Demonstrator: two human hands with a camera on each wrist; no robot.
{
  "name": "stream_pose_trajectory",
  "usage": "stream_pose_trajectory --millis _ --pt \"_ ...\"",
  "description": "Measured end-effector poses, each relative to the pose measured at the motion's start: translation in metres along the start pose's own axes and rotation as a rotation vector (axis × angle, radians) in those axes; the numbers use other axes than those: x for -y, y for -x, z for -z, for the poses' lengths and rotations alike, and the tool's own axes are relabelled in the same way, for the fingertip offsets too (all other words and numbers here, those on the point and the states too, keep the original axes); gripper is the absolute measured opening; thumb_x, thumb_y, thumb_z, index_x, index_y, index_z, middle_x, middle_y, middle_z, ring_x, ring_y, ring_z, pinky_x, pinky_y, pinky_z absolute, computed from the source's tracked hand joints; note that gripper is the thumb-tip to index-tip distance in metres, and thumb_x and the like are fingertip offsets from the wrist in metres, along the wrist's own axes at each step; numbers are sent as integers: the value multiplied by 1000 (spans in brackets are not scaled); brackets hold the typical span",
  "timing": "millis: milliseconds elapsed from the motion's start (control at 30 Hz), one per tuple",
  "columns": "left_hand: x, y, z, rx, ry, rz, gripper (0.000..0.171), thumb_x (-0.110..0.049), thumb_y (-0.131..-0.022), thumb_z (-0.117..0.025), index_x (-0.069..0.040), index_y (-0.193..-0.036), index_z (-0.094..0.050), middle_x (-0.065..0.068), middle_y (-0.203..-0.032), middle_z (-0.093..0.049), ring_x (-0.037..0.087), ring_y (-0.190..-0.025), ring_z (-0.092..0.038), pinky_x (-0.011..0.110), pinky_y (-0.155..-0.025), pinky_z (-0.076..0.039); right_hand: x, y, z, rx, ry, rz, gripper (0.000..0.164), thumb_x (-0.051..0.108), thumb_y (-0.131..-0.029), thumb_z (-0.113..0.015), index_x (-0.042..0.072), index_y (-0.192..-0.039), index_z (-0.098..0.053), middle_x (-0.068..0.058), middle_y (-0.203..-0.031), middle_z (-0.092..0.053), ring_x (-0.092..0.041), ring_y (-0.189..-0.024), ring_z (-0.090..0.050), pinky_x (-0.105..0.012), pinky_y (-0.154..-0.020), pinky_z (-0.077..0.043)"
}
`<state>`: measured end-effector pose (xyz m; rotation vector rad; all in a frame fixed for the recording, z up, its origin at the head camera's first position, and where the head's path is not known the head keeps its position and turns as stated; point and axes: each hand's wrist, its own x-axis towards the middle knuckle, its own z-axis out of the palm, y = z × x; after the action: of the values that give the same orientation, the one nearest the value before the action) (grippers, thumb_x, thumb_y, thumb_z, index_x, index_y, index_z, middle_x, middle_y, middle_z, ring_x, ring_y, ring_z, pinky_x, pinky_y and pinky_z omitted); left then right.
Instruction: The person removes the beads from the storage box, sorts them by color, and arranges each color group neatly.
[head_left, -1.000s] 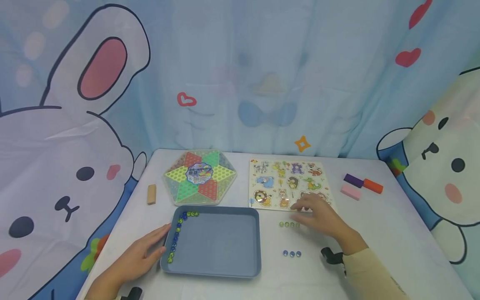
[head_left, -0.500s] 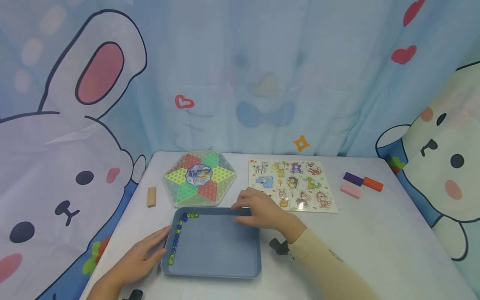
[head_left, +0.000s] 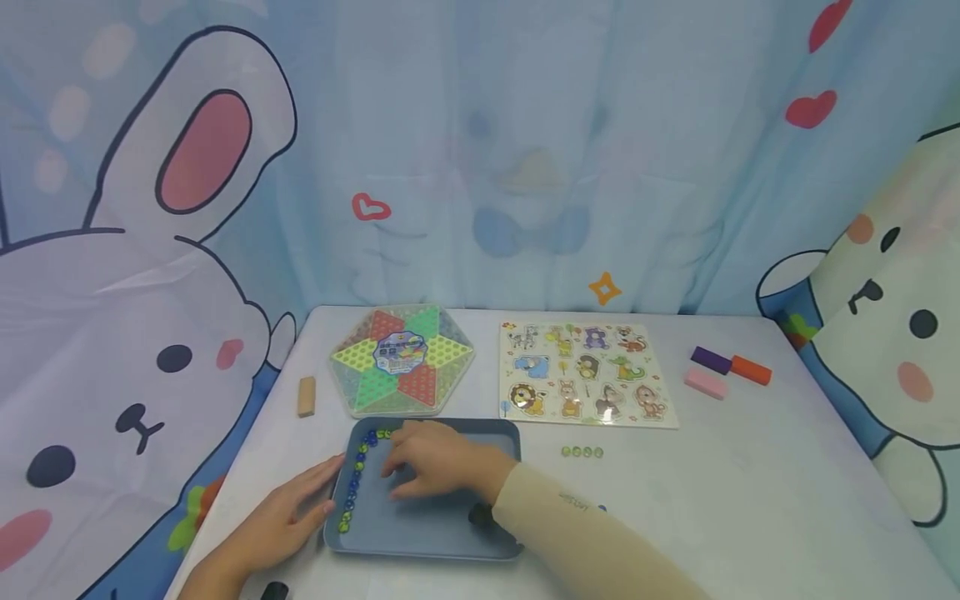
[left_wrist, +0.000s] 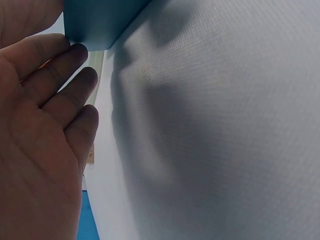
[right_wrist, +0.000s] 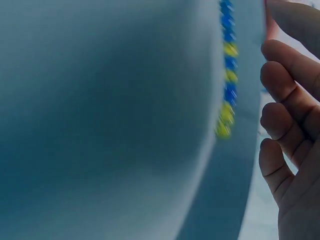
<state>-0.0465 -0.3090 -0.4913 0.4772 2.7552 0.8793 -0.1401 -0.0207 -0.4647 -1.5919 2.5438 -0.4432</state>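
Note:
My left hand (head_left: pixel 281 517) rests at the left side of the grey-blue tray (head_left: pixel 420 556), fingers extended and touching its wall, as the left wrist view of the tray (left_wrist: pixel 95 25) also shows. My right hand (head_left: pixel 435 458) hangs over the tray's upper left part, fingers bent, thumb near the index finger; I cannot tell whether a marble sits between them. Blue and yellow-green marbles (head_left: pixel 351 493) line the tray's left wall and turn along the far wall, where the right hand partly covers them. In the right wrist view that marble row (right_wrist: pixel 229 75) is blurred.
Right of the tray lie a row of several green marbles (head_left: pixel 582 452) and a blue marble (head_left: pixel 602 507) beside the sleeve. Behind are a hexagonal Chinese checkers board (head_left: pixel 375 385) and an animal puzzle board (head_left: pixel 558 386). A wooden block (head_left: pixel 306 397) and coloured blocks (head_left: pixel 705 382) flank them.
My right hand has swept left from above the green marbles, across the tray, to its upper left corner area. The sleeve now hides some blue marbles. The left hand stays at the tray's side.

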Motion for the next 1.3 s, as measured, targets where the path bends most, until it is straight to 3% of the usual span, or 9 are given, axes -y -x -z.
stream_pose_trajectory --millis 233,400,600,867,1133,1300 --pt "1 0 -3 -25 1 -24 58 -41 -108 -56 -20 -161 -43 1 -164 -47 30 -150 -46 47 -119 -47 15 -24 -25 103 12 67 35 53 -87 -82 31 -113 -80 17 -100 -70 4 -96 -60 -10 -88 -50" --pt "2 0 -8 -62 -7 -61 56 -36 -108 -59 -17 -159 -47 2 -162 -50 30 -148 -48 43 -118 -49 24 -29 -31 104 13 88 36 54 -85 -83 31 -113 -81 18 -102 -72 4 -97 -60 -10 -92 -49" --pt "4 0 -10 -84 -34 -80 55 -36 -108 -59 -18 -158 -47 0 -162 -51 29 -147 -50 40 -117 -50 30 -30 -32 104 -14 105 35 52 -84 -85 29 -111 -81 17 -100 -72 5 -93 -58 -7 -87 -46" --pt "4 0 -8 -94 -50 -84 55 -35 -107 -60 -17 -158 -49 1 -160 -52 29 -145 -52 41 -114 -53 33 -37 -45 158 16 195 29 53 -87 -82 38 -112 -81 22 -92 -64 7 -82 -49 -6 -72 -39" --pt "4 1 -6 -97 -42 -93 55 -34 -107 -61 -14 -157 -49 1 -160 -52 27 -146 -52 36 -114 -54 36 -40 -48 177 -15 223 23 43 -89 -83 36 -111 -81 22 -92 -64 8 -83 -47 -4 -71 -37" --pt "3 1 -5 -123 -44 -133 54 -29 -107 -62 -12 -156 -50 6 -159 -54 31 -143 -54 35 -112 -55 38 -38 -45 179 -12 235 18 39 -90 -82 36 -108 -82 22 -92 -65 8 -83 -47 -4 -71 -35"
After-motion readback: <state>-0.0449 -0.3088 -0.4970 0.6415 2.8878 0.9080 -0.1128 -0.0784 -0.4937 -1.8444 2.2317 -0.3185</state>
